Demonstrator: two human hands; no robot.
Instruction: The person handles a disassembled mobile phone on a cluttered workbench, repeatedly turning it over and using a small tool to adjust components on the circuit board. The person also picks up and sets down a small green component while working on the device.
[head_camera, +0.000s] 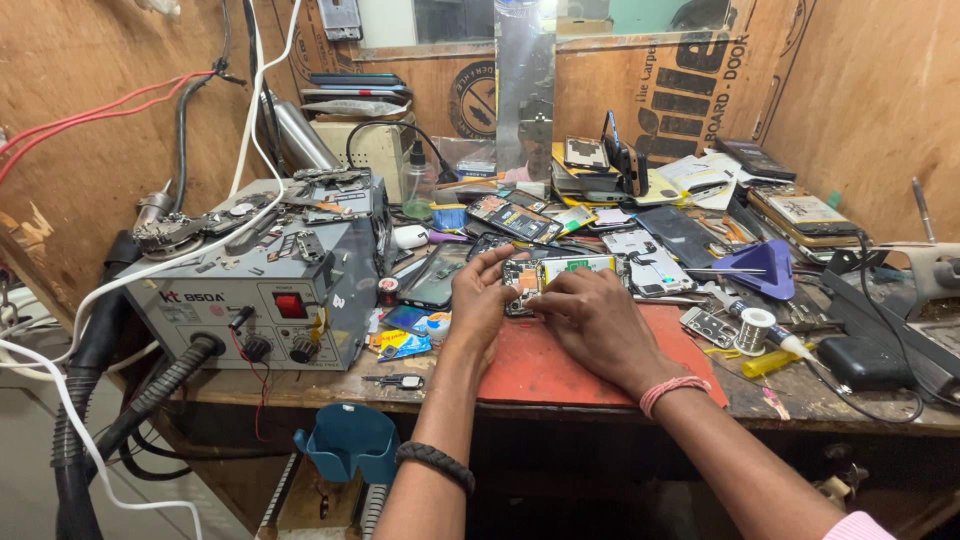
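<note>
At the centre of the frame, the left hand (478, 300) grips the left edge of an opened black smartphone with exposed circuit board (545, 278), lying at the top edge of a red rubber work mat (560, 370). The right hand (597, 322) presses fingertips onto it. A grey hot-air rework station (270, 290) stands at left.

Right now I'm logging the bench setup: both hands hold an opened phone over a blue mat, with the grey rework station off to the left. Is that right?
Not quite: the mat is red, not blue, as the head view shows. The rest holds: the left hand and right hand hold the opened phone over it, with the grey rework station off to the left.
</note>
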